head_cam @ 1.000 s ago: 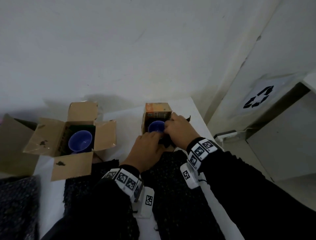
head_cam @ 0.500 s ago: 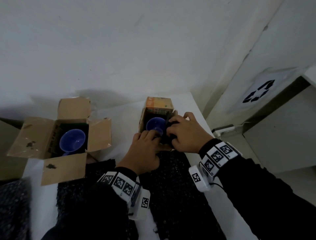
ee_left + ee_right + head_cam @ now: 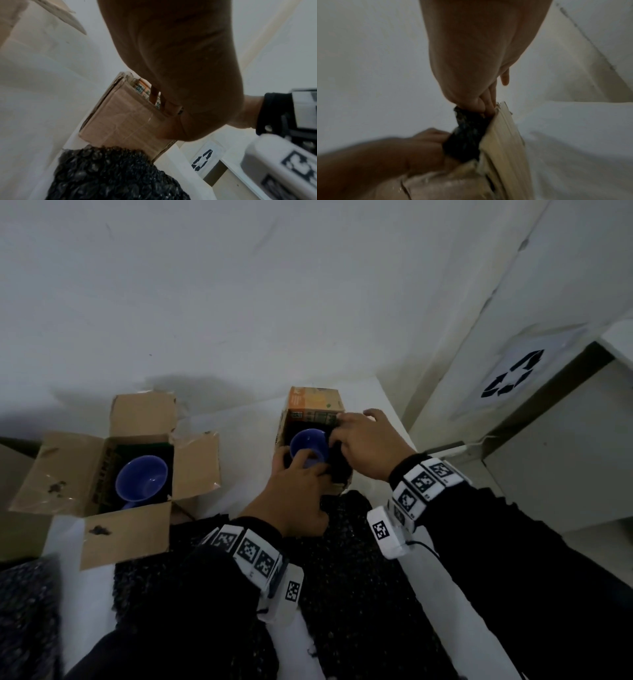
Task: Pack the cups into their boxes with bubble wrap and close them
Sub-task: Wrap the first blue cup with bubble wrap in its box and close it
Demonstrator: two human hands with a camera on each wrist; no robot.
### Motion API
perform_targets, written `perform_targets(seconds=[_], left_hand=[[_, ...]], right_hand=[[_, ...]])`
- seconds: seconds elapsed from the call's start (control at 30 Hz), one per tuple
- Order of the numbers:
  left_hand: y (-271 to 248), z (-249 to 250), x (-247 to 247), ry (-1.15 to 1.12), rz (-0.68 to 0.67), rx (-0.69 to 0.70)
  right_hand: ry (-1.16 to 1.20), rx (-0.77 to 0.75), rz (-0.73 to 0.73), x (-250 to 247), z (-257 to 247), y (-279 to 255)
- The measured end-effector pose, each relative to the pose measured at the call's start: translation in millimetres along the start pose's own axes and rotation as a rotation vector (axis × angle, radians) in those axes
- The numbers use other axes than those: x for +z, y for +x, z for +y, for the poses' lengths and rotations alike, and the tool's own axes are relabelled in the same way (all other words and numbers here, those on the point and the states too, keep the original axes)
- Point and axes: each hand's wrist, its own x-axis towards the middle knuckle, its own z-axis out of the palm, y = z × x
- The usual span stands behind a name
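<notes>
A small cardboard box [image 3: 317,405] with an orange printed flap stands at the table's back right, with a blue cup [image 3: 306,440] inside it. My left hand [image 3: 301,460] grips its near wall, fingers over the cup's rim and thumb pressed on the box [image 3: 123,121] outside. My right hand [image 3: 342,436] pinches black bubble wrap [image 3: 467,135] and holds it down between the cup and the box's right wall [image 3: 503,135]. A second blue cup [image 3: 142,482] sits in a larger open box [image 3: 68,467] to the left.
Black bubble wrap sheets [image 3: 342,542] lie on the white table [image 3: 239,419] under my forearms, and another sheet [image 3: 27,611] lies at the far left. The table ends just right of the small box. A cabinet with a recycling sign [image 3: 513,374] stands beyond it.
My right hand has slid farther along the small box's right side with the wrap. My left fingers have come up over the cup's near rim.
</notes>
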Motion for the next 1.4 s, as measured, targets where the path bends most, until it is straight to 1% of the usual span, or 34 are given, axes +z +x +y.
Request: perform_targets(seconds=[0.07,0.13,0.2,0.23,0.27,0.3,0.37,0.4,0.5,0.57,0.63,0.67,0.7,0.77,0.87,0.93,1.0,1.03,1.1,1.17,1.23,1.33,1.4], left_hand=[[4.3,-0.6,-1.1,-0.040,-0.081,-0.041],[8.2,0.3,-0.4,-0.076,-0.157,-0.070],[11.0,0.5,-1.6,-0.098,-0.195,-0.087],[11.7,0.0,-2.2,-0.096,-0.193,-0.091],[11.3,-0.8,-2.1,-0.079,-0.175,-0.089],[9.7,-1.3,-1.2,-0.045,-0.142,-0.076],[5.2,-1.3,4.4,0.033,-0.058,-0.039],[2.6,-0.8,8.9,0.057,-0.017,-0.028],[-2.6,-0.9,16.0,0.075,0.099,-0.017],[-5.7,-3.9,17.2,-0.010,0.148,-0.022],[-11.3,-6.6,20.6,-0.218,0.205,-0.037],[-14.3,-7.5,23.2,-0.291,0.239,-0.028],[-16.5,-8.3,26.9,-0.308,0.262,-0.006],[-19.3,-11.3,34.6,-0.232,0.269,0.038],[-17.0,-12.9,41.8,-0.115,0.274,0.047],[-11.8,-11.3,38.7,-0.123,0.251,0.028],[-4.3,-14.3,31.5,-0.211,0.193,0.027],[-1.7,-17.2,26.9,-0.253,0.178,0.046],[-0.8,-24.1,20.8,-0.245,0.230,0.090],[-5.2,-26.1,21.8,-0.168,0.301,0.082],[-7.5,-23.0,27.8,-0.109,0.334,0.049],[-0.7,-16.7,34.3,-0.097,0.301,-0.003],[3.2,-14.1,30.7,-0.070,0.279,-0.029]], right_hand=[[-0.047,0.023,-0.037,8.7,-4.0,-2.1],[-0.014,0.042,-0.021,9.9,-3.7,-2.2],[-0.025,0.057,-0.055,8.5,-2.5,-1.1],[-0.077,0.059,-0.075,7.5,-2.9,-1.4],[-0.139,0.061,-0.079,7.7,-3.7,-2.3],[-0.176,0.068,-0.053,9.2,-4.0,-3.4],[-0.159,0.104,0.050,9.4,-4.4,-3.7],[-0.130,0.131,0.063,9.2,-4.3,-2.3],[-0.069,0.172,-0.035,7.3,-4.1,6.5],[-0.039,0.157,-0.042,7.4,-5.0,9.0],[0.000,0.102,0.027,9.2,-5.1,5.8],[0.009,0.069,0.069,10.7,-4.2,2.7],[0.016,0.036,0.108,12.5,-2.2,-1.3],[0.047,-0.023,0.144,15.5,4.7,-10.8],[0.079,-0.121,0.116,17.9,11.2,-22.3],[0.042,-0.188,0.085,20.2,10.6,-26.5],[-0.022,-0.229,0.057,25.7,6.9,-26.8],[-0.054,-0.231,0.063,28.6,5.2,-25.8],[-0.120,-0.226,0.139,33.6,3.7,-22.2],[-0.180,-0.232,0.247,38.2,2.7,-20.2],[-0.173,-0.245,0.299,41.8,-0.6,-20.4],[-0.126,-0.231,0.296,45.1,-4.1,-21.2],[-0.167,-0.219,0.277,45.2,-4.1,-17.6]])
